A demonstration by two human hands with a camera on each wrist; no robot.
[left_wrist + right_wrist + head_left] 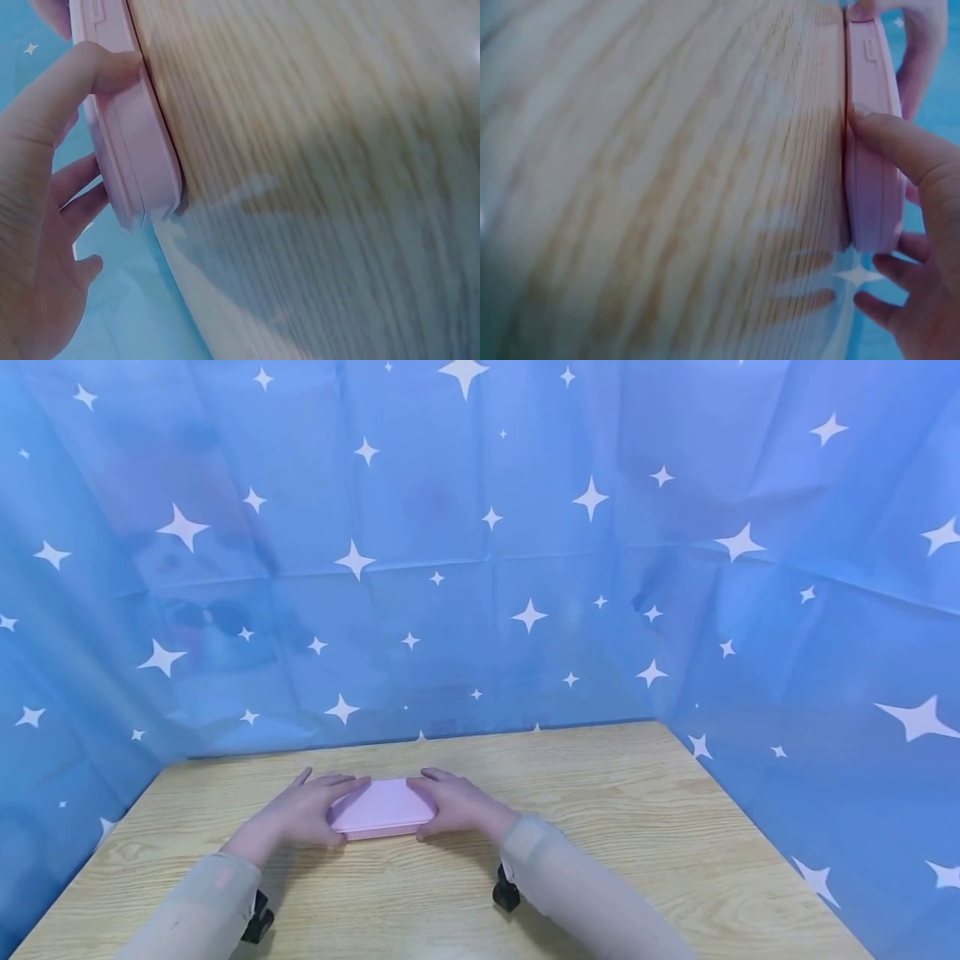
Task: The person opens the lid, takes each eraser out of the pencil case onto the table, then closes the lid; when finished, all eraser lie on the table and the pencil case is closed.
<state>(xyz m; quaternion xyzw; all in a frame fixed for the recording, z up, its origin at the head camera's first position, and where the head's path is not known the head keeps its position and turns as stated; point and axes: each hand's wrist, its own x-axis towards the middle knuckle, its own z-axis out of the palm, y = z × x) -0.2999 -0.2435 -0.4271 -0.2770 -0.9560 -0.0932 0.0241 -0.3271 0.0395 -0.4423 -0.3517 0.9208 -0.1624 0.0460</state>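
Observation:
A flat pink case [384, 810] with rounded corners lies on the wooden table between both hands. A seam runs along its side, and a small raised clasp shows on the front in the right wrist view. At its left end, my left hand [313, 810] grips it, thumb [116, 71] pressed on the front side and fingers over the top and around the end. My right hand [459, 803] holds the right end likewise, its thumb [889, 139] against the front near the bottom edge. The case's far side is hidden.
The light wood table [600, 827] reaches back to a blue curtain [450, 635] with white stars, which also hangs along both sides. A black wrist camera mount [258, 920] sits under the left sleeve, and another black mount [506, 892] under the right.

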